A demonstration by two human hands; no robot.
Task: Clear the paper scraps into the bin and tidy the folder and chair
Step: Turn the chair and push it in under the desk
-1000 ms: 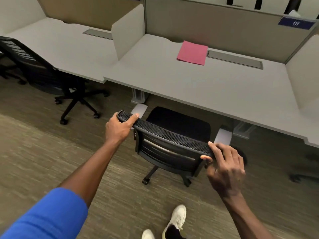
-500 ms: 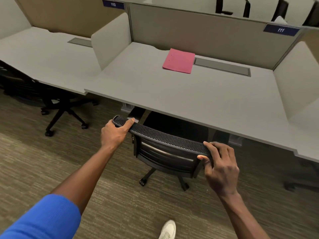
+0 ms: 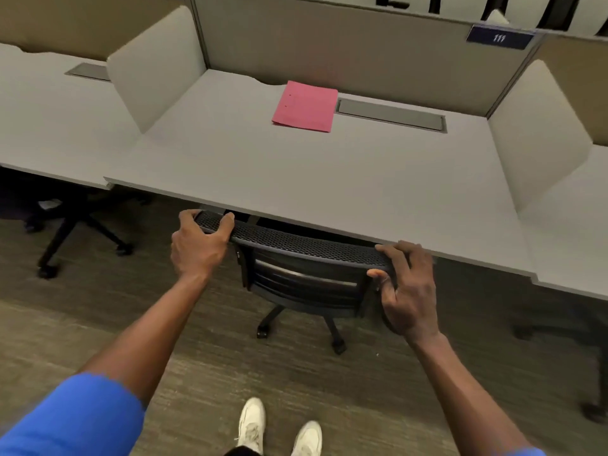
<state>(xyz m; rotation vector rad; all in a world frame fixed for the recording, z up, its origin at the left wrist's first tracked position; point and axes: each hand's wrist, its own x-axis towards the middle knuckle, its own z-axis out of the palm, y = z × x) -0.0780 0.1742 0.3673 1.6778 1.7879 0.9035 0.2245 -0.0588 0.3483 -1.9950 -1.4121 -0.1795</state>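
Neighbouring desk point(image 3: 49, 126) at far left, a second chair point(image 3: 75, 225) beneath it, on grey-brown carpet point(image 3: 98, 317). Left hand point(image 3: 197, 248) clasps the left end of the black mesh chair point(image 3: 302, 258) backrest, whose seat is tucked under the desk point(image 3: 296, 179) front edge. Pink folder point(image 3: 304, 106) lies flat near the desk's back edge, beside a grey cable hatch point(image 3: 391, 115). Right hand point(image 3: 409, 291) grips the backrest's right end. Partition label point(image 3: 499, 37) reads 111.

- Left grip point(image 3: 197, 245) and right grip point(image 3: 409, 287) clamp the two ends of the black chair point(image 3: 296, 258) backrest's mesh top edge.
- Chair's seat sits tucked under the grey table point(image 3: 296, 179).
- Pink folder point(image 3: 304, 106) lies flat near the back partition.
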